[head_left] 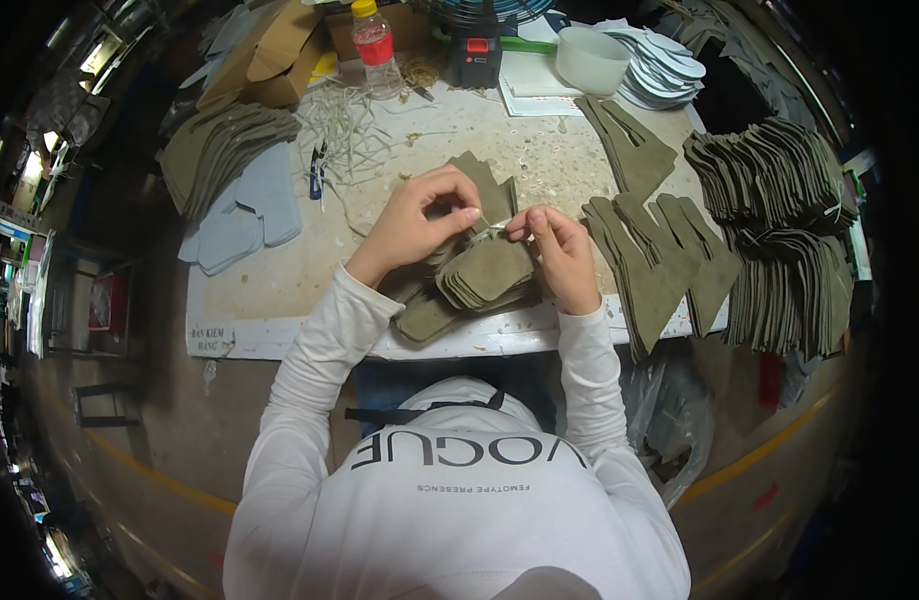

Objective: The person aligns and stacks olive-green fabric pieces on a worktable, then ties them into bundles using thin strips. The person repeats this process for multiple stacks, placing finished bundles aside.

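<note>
In front of me on the table lies a bundle of olive-green cut fabric or leather pieces point(492, 272), with rounded ends toward me. A thin pale tie strip point(492, 229) runs across its middle. My left hand point(420, 218) pinches one end of this strip between thumb and forefinger, above the bundle. The other end sits in the closed fingertips of my right hand point(562, 255), at the bundle's right side. Both hands are close together. The part of the strip beneath the bundle is hidden.
Loose pale strips point(342, 130) and dark-handled snips point(318, 172) lie to the left. Grey-blue pieces point(242, 222) are at the left edge. Olive glove-shaped pieces point(640, 255) and tied stacks point(770, 180) stand right. A bottle point(377, 55) and a tub point(592, 62) are at the back.
</note>
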A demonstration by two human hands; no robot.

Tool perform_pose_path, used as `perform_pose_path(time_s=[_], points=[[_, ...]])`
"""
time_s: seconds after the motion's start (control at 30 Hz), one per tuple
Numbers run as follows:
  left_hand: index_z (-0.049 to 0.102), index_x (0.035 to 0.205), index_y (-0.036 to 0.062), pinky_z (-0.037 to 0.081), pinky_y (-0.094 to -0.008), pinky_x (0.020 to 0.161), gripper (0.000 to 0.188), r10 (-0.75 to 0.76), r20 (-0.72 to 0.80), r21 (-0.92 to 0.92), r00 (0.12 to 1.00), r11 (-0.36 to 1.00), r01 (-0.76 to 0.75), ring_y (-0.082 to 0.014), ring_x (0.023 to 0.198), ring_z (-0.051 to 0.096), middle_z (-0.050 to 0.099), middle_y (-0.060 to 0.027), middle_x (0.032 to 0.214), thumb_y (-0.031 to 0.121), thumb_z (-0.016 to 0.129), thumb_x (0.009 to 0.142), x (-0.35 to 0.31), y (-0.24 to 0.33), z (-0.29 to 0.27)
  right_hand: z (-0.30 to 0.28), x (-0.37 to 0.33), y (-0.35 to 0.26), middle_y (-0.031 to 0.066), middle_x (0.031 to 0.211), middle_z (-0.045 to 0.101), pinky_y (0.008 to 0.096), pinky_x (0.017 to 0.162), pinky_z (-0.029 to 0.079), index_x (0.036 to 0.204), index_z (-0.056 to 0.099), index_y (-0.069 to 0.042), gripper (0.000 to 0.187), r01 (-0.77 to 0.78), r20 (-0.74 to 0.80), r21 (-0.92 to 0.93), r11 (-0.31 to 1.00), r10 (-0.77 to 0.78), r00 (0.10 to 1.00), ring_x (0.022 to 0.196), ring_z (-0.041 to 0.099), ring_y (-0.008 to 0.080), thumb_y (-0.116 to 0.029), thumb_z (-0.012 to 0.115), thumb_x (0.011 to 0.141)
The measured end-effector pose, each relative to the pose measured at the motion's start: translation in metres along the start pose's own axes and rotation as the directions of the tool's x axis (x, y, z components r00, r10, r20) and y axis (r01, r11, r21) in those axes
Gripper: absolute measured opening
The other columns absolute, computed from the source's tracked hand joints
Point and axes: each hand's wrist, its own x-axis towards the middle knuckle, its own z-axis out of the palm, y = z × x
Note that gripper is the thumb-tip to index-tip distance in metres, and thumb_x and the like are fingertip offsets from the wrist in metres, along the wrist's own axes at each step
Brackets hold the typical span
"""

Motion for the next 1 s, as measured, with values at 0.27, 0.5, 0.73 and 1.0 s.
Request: perform_pose_path(time_s=[0.27,0.5,0.73,1.0], points=[[0.059,0.094,0.006,0.038,-0.0231,0.089,0.006,-0.053,-0.073,-0.537,0.996,0.844,0.006,-0.0078,0.094,0.052,0.057,0.0017,0.096,0.008,0.065,0.091,-0.001,-0.004,-0.009,0.0,0.003,-0.024,-0.0024,0.085,0.055,0.0202,0.066,0.043,0.103,0.067,-0.004,0.021,0.107,0.15,-0.341,0.934,-0.058,0.987,0.08,0.052,0.0064,-0.007,0.073,0.083],[0.063,0.103,0.0037,0.043,-0.0244,0.077,0.02,-0.082,-0.039,-0.078,0.996,0.994,0.079,-0.0103,0.085,0.053,0.058,-0.0026,0.101,0.013,0.07,0.087,-0.003,0.016,0.001,-0.007,0.018,-0.015,-0.0023,0.084,0.057,0.022,0.069,0.044,0.094,0.065,-0.004,0.013,0.069,0.219,-0.374,0.925,0.016,0.976,0.081,0.054,0.0066,-0.011,0.072,0.086],[0.066,0.095,0.005,0.048,-0.0282,0.069,0.024,0.092,-0.062,0.428,0.994,0.902,-0.057,-0.0187,0.08,0.061,0.06,-0.0063,0.094,0.016,0.078,0.078,-0.007,0.016,0.023,-0.032,0.025,0.01,-0.0077,0.082,0.055,0.0171,0.064,0.035,0.108,0.063,-0.005,0.02,-0.395,0.405,0.374,0.839,0.235,0.884,0.07,0.045,0.0009,-0.021,0.062,0.096],[0.066,0.092,0.0044,0.048,-0.0284,0.068,0.021,0.087,-0.082,0.392,0.993,0.919,-0.048,-0.0185,0.079,0.062,0.059,-0.0062,0.09,0.015,0.077,0.078,-0.01,0.007,0.019,-0.029,0.013,-0.01,-0.0036,0.067,0.051,0.0287,0.058,0.038,0.084,0.063,-0.003,0.032,0.097,0.256,-0.592,0.8,0.072,0.964,0.064,0.047,0.0098,-0.03,0.057,0.099]])
